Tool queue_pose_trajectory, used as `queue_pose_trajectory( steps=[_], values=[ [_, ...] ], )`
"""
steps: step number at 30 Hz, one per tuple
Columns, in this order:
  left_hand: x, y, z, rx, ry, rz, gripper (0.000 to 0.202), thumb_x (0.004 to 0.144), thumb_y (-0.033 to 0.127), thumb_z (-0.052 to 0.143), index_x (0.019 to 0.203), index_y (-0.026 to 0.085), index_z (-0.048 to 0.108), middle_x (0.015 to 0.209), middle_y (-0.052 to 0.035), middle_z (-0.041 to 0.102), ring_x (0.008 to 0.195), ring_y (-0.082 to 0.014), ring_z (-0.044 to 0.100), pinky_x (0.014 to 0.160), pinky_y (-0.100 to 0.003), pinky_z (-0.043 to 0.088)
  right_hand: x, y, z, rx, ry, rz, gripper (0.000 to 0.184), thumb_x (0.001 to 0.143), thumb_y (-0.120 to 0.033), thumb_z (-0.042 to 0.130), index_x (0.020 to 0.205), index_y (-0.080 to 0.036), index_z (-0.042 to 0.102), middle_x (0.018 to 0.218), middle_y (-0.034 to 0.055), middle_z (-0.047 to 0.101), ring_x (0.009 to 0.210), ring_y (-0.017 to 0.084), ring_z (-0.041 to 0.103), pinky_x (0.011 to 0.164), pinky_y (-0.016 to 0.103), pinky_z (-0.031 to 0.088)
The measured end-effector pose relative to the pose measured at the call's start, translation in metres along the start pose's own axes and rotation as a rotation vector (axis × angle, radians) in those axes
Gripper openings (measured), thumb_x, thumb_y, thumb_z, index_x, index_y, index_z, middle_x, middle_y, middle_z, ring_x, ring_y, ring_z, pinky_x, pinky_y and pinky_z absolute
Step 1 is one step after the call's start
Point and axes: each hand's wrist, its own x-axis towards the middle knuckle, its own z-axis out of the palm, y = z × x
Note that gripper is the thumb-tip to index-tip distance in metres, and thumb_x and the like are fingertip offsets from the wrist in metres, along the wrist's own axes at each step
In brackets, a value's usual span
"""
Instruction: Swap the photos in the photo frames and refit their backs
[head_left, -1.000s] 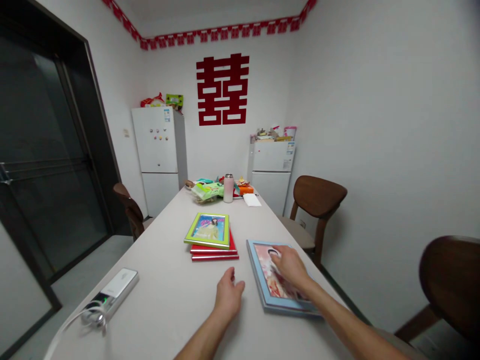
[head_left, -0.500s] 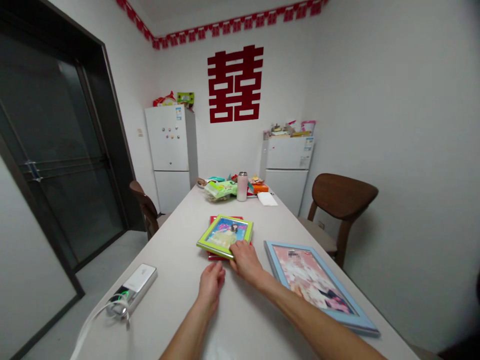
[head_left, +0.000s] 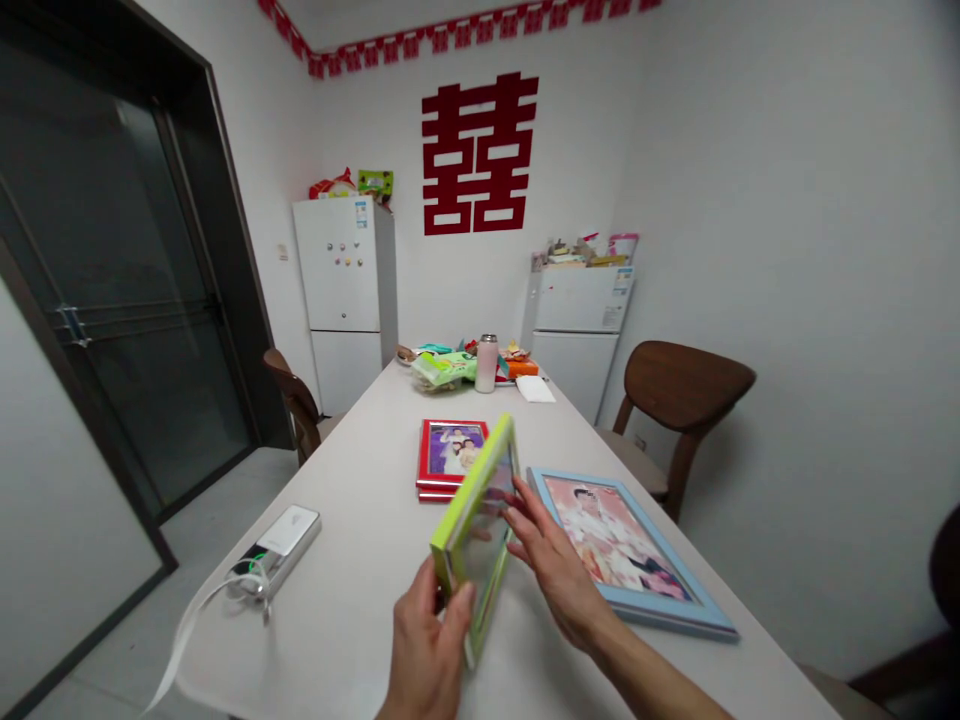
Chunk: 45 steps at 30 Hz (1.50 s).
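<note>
My left hand (head_left: 429, 640) grips a yellow-green picture frame (head_left: 474, 490) by its near end, thumb on one side and fingers on the other. The frame is tilted up on edge above the table, its glossy face turned to the right. Against or very close to that face, my right hand (head_left: 551, 565) has its fingers stretched out and apart; whether they touch it I cannot tell. Behind it lies a red picture frame (head_left: 450, 452) with a photo, stacked on another red one. A larger light-blue picture frame (head_left: 626, 550) lies flat beside my right hand.
A power bank (head_left: 277, 548) with a white cable sits at the table's left. Snack packets (head_left: 444, 370), a pink bottle (head_left: 486, 364) and white paper (head_left: 535, 389) are at the far end. Brown chairs (head_left: 679, 395) flank the white table (head_left: 352, 520).
The green frame has been lifted off the red frames and tipped up on edge toward me. My left hand now holds it; my right hand has loosened and opened.
</note>
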Motion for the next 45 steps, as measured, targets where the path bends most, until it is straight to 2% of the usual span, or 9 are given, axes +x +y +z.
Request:
queue_pose_trajectory(
  steps=[4, 7, 11, 17, 26, 28, 34, 40, 45],
  values=[
    [-0.024, 0.0, -0.011, 0.417, -0.298, 0.572, 0.046, 0.078, 0.017, 0.042, 0.123, 0.02, 0.036, 0.123, -0.0083, 0.046, 0.114, -0.0217, 0.039, 0.095, -0.033, 0.034, -0.029, -0.006, -0.004, 0.356, -0.078, 0.151, 0.055, 0.076, -0.05, 0.036, 0.122, -0.02, 0.035, 0.112, 0.0081, 0.054, 0.097, 0.021, 0.053, 0.073, 0.032, 0.046],
    [-0.033, -0.018, -0.01, 0.622, -0.42, 0.733, 0.053, 0.079, 0.012, 0.038, 0.129, 0.021, 0.022, 0.124, -0.0099, 0.043, 0.116, -0.0208, 0.035, 0.094, -0.031, 0.036, -0.041, 0.002, -0.009, 0.422, -0.143, 0.272, 0.046, 0.073, -0.041, 0.042, 0.111, -0.015, 0.046, 0.099, 0.0091, 0.062, 0.085, 0.021, 0.059, 0.07, 0.032, 0.046],
    [-0.041, -0.04, -0.002, 0.805, -0.478, 0.748, 0.052, 0.08, 0.01, 0.037, 0.129, 0.021, 0.022, 0.12, -0.0103, 0.046, 0.114, -0.02, 0.036, 0.09, -0.028, 0.039, -0.038, 0.021, -0.014, 0.306, -0.248, 0.268, 0.041, 0.067, -0.026, 0.045, 0.106, -0.013, 0.05, 0.092, 0.008, 0.064, 0.079, 0.02, 0.06, 0.069, 0.031, 0.046],
    [-0.047, -0.052, 0.009, 0.889, -0.539, 0.686, 0.042, 0.08, 0.012, 0.04, 0.121, 0.021, 0.038, 0.115, -0.0106, 0.051, 0.109, -0.0216, 0.042, 0.086, -0.028, 0.043, -0.025, 0.051, -0.02, -0.271, -0.189, 0.059, 0.044, 0.058, -0.014, 0.042, 0.102, -0.014, 0.05, 0.093, 0.0071, 0.063, 0.079, 0.017, 0.059, 0.071, 0.027, 0.044],
    [-0.046, -0.04, 0.01, 0.806, -0.711, 0.443, 0.039, 0.073, 0.013, 0.047, 0.111, 0.017, 0.049, 0.117, -0.0126, 0.05, 0.111, -0.0237, 0.042, 0.09, -0.033, 0.04, -0.025, 0.055, -0.023, -0.989, -0.164, -0.082, 0.03, 0.062, -0.018, 0.045, 0.089, -0.011, 0.056, 0.082, 0.0102, 0.057, 0.078, 0.02, 0.054, 0.074, 0.028, 0.04],
    [-0.04, -0.035, 0.003, 0.746, -0.67, 0.392, 0.04, 0.071, 0.014, 0.048, 0.111, 0.015, 0.05, 0.117, -0.0126, 0.051, 0.111, -0.0227, 0.043, 0.092, -0.033, 0.038, -0.02, 0.053, -0.021, -1.03, -0.183, -0.108, 0.028, 0.063, -0.018, 0.045, 0.088, -0.012, 0.057, 0.086, 0.0099, 0.055, 0.08, 0.019, 0.053, 0.075, 0.027, 0.039],
    [-0.009, -0.054, -0.033, 0.688, -0.111, 0.017, 0.046, 0.069, 0.014, 0.046, 0.115, 0.013, 0.045, 0.124, -0.0108, 0.045, 0.115, -0.0217, 0.039, 0.097, -0.04, 0.03, -0.005, 0.055, -0.013, -1.06, -0.214, -0.183, 0.019, 0.065, -0.012, 0.045, 0.072, -0.013, 0.062, 0.087, 0.0099, 0.053, 0.084, 0.018, 0.05, 0.075, 0.024, 0.036],
    [-0.006, -0.072, -0.042, 0.568, -0.068, -0.048, 0.053, 0.065, 0.014, 0.047, 0.118, 0.012, 0.042, 0.127, -0.0101, 0.042, 0.116, -0.0201, 0.038, 0.099, -0.036, 0.027, 0.0, 0.066, -0.009, -1.081, -0.171, -0.21, 0.022, 0.071, -0.012, 0.041, 0.074, -0.015, 0.063, 0.083, 0.0082, 0.053, 0.075, 0.016, 0.049, 0.067, 0.023, 0.036],
    [-0.008, -0.071, -0.04, 0.574, -0.053, -0.05, 0.054, 0.066, 0.012, 0.043, 0.119, 0.009, 0.04, 0.126, -0.0118, 0.042, 0.116, -0.0195, 0.037, 0.099, -0.034, 0.027, -0.008, 0.053, 0.003, -1.065, -0.17, -0.313, 0.019, 0.071, -0.014, 0.044, 0.08, -0.016, 0.062, 0.091, 0.0087, 0.054, 0.085, 0.018, 0.046, 0.075, 0.026, 0.033]
  ],
)
